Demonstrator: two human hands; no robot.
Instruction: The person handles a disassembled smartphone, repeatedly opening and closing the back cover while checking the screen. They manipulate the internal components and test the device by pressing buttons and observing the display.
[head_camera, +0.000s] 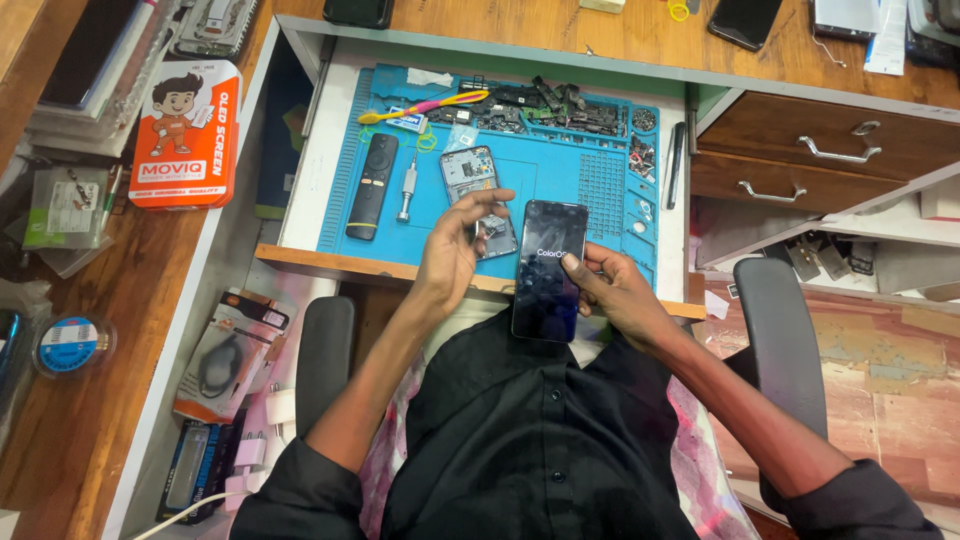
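Black glossy phone (549, 270), screen lit

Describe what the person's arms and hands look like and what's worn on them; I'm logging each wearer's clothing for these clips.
Both arms are bare from hand to above the elbow. Black shirt sleeves are pushed or rolled up, bunching at the upper arms near the bottom of the view. The left hand and right hand are bare, with no gloves; no watch, ring or wristband is visible. The sleeves match the black buttoned shirt.
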